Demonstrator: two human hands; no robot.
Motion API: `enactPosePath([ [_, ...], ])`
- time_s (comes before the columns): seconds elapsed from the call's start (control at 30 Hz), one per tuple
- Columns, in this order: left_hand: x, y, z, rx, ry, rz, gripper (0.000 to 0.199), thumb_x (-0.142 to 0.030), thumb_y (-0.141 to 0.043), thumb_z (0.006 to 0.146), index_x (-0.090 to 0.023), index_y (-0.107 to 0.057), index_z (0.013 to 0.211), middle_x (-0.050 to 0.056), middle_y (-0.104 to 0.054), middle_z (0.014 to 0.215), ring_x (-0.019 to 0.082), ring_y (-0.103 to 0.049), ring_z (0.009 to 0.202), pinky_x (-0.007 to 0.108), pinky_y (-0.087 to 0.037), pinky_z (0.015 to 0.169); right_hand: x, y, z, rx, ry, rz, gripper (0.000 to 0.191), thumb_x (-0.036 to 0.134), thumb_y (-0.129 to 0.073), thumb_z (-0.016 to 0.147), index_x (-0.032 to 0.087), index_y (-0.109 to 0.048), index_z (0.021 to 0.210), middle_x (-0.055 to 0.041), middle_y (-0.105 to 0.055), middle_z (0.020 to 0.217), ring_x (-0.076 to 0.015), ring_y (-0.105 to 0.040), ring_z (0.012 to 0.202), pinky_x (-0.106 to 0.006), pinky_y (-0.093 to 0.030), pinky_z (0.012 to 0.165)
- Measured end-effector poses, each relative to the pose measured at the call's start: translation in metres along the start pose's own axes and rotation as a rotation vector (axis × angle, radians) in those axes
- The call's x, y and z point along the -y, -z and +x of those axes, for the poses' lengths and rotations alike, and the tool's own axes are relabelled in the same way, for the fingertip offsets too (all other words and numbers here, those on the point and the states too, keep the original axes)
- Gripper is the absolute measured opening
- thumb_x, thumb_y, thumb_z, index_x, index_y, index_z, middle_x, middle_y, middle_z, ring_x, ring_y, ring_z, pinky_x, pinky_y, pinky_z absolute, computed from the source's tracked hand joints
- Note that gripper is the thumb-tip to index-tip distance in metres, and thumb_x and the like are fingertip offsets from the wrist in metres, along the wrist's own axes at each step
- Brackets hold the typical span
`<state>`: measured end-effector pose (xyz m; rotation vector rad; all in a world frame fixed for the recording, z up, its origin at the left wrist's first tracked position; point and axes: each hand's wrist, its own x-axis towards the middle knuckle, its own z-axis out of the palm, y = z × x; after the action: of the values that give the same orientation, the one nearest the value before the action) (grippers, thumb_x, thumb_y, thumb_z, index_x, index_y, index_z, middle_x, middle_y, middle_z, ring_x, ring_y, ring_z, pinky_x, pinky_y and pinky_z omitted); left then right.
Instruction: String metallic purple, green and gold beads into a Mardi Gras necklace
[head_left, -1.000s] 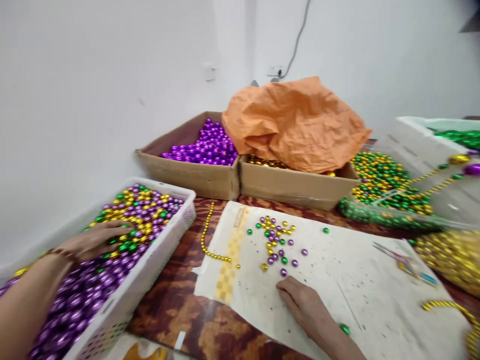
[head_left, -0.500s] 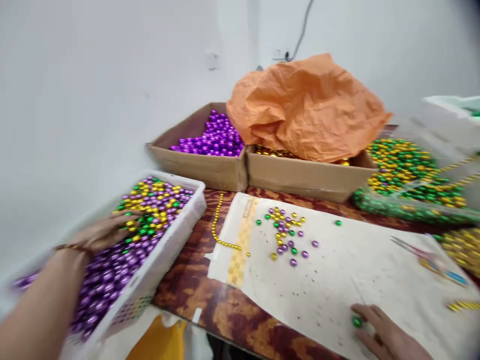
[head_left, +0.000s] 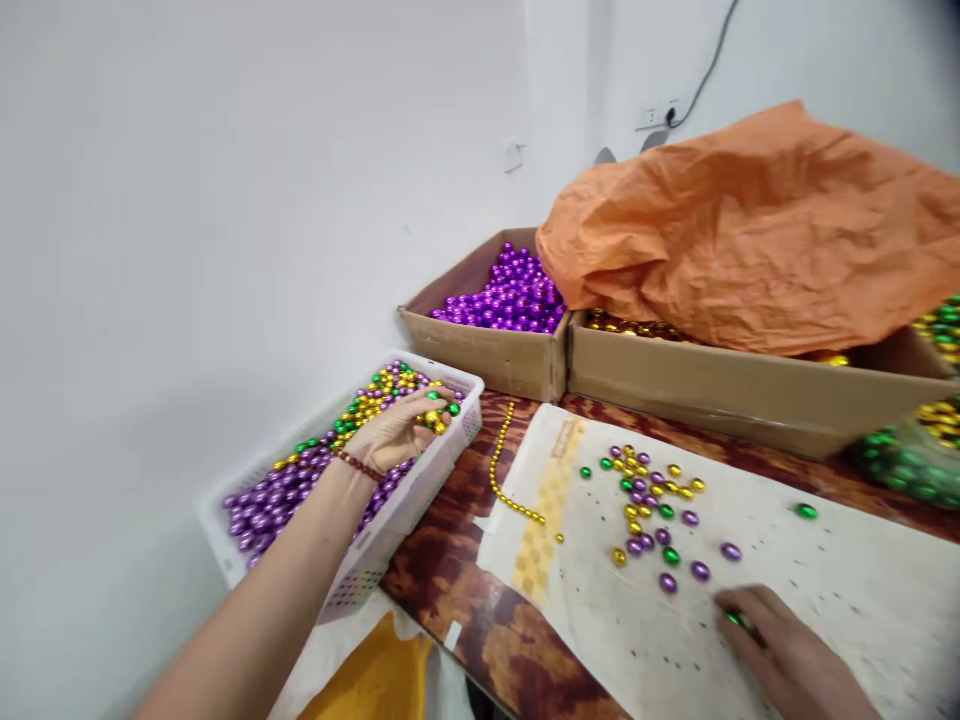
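Observation:
Above the far end of a white basket (head_left: 405,520), my left hand (head_left: 401,430) is closed round a few green and gold beads (head_left: 442,405). Purple, gold and green beads (head_left: 270,500) fill the basket below it. My right hand (head_left: 772,640) rests low over the white cloth (head_left: 600,640), its fingers closed on a green bead (head_left: 735,620) that is partly covered. Loose purple, gold and green beads (head_left: 645,500) lie scattered on the cloth beyond that hand. A string of small gold beads (head_left: 495,470) curves onto the cloth's left edge.
Behind the cloth stand a cardboard box (head_left: 480,350) of purple beads and another box (head_left: 750,390) with gold beads under an orange sheet (head_left: 735,240). Green and gold beads (head_left: 937,420) show at the far right. Something yellow (head_left: 375,670) is below the table's edge.
The view has swung left. My left hand has risen from among the basket's beads with several in its fingers. My right hand, still with the green bead, is nearer the scattered beads.

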<state>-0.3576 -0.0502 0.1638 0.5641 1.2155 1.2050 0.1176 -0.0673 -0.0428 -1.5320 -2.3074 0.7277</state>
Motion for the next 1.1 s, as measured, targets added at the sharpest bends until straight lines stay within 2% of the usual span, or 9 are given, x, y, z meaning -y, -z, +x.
enactPosePath([
  [0.1,0.057,-0.064,0.032,0.114,0.111,0.02,0.017,-0.008,-0.068,0.074,-0.013,-0.064,0.09,0.006,-0.065,0.088,0.009,-0.065,0.066,0.008,-0.043,0.04,0.02,0.007,0.02,0.132,-0.061,-0.009,0.032,0.038,-0.033,0.095,0.026,-0.059,0.107,-0.0073,-0.059,0.115,-0.0219,-0.065,0.096,-0.032,-0.053,0.074],
  [0.2,0.123,-0.111,0.063,0.118,0.156,0.183,0.017,-0.012,-0.071,0.071,-0.012,-0.066,0.088,0.008,-0.067,0.085,0.011,-0.064,0.065,0.013,-0.047,0.045,0.027,0.009,0.029,0.162,-0.117,-0.036,0.028,0.033,-0.033,0.095,0.025,-0.057,0.108,-0.0074,-0.057,0.117,-0.0233,-0.065,0.093,-0.034,-0.051,0.069],
  [0.3,0.173,-0.137,0.087,0.078,0.143,0.281,0.019,-0.015,-0.069,0.071,-0.013,-0.065,0.089,0.007,-0.065,0.081,0.011,-0.062,0.061,0.017,-0.049,0.047,0.023,0.016,0.027,0.131,-0.126,0.031,0.025,0.033,-0.036,0.095,0.024,-0.052,0.112,-0.0071,-0.056,0.117,-0.0214,-0.065,0.087,-0.033,-0.049,0.07],
  [0.4,0.203,-0.149,0.097,-0.007,0.066,0.406,0.02,-0.017,-0.064,0.072,-0.016,-0.064,0.093,0.003,-0.062,0.079,0.012,-0.058,0.06,0.021,-0.05,0.047,0.011,0.031,0.018,0.059,-0.155,0.081,0.026,0.035,-0.035,0.097,0.025,-0.049,0.117,-0.0061,-0.057,0.117,-0.02,-0.064,0.089,-0.032,-0.048,0.074],
  [0.53,0.22,-0.159,0.098,-0.044,-0.111,0.607,0.024,-0.015,-0.063,0.071,-0.019,-0.067,0.095,0.005,-0.058,0.096,0.019,-0.06,0.085,0.032,-0.055,0.072,-0.002,0.045,-0.001,0.096,-0.223,-0.037,0.019,0.034,-0.043,0.094,0.025,-0.052,0.107,-0.0041,-0.058,0.109,-0.0179,-0.063,0.076,-0.029,-0.043,0.063],
  [0.67,0.221,-0.167,0.091,-0.02,-0.266,0.786,0.033,-0.018,-0.066,0.072,-0.023,-0.069,0.105,0.007,-0.052,0.113,0.024,-0.053,0.11,0.042,-0.039,0.104,0.002,0.037,-0.013,0.145,-0.201,-0.164,0.012,0.024,-0.042,0.091,0.021,-0.053,0.093,-0.0038,-0.057,0.098,-0.0152,-0.059,0.065,-0.026,-0.034,0.054],
  [0.83,0.214,-0.175,0.077,0.062,-0.451,1.246,0.039,-0.027,-0.055,0.085,-0.023,-0.059,0.124,0.011,-0.045,0.129,0.023,-0.059,0.104,0.04,-0.044,0.099,0.014,0.036,-0.016,0.122,-0.239,0.001,0.016,0.02,-0.038,0.091,0.022,-0.052,0.083,0.0002,-0.06,0.077,-0.0139,-0.057,0.06,-0.024,-0.033,0.055],
  [0.97,0.207,-0.176,0.066,0.049,-0.467,1.407,0.04,-0.029,-0.052,0.088,-0.025,-0.055,0.128,0.011,-0.041,0.136,0.022,-0.063,0.096,0.037,-0.049,0.091,0.016,0.048,-0.02,0.161,-0.313,0.14,0.015,0.024,-0.039,0.09,0.023,-0.051,0.082,0.0032,-0.058,0.065,-0.0125,-0.056,0.053,-0.022,-0.035,0.054],
  [1.1,0.204,-0.174,0.052,-0.017,-0.546,1.47,0.039,-0.029,-0.048,0.09,-0.028,-0.053,0.129,0.01,-0.046,0.132,0.026,-0.058,0.105,0.037,-0.05,0.085,0.012,0.053,-0.032,0.201,-0.291,0.173,0.015,0.024,-0.04,0.088,0.022,-0.049,0.076,0.0031,-0.056,0.064,-0.0118,-0.052,0.052,-0.021,-0.034,0.051],
])
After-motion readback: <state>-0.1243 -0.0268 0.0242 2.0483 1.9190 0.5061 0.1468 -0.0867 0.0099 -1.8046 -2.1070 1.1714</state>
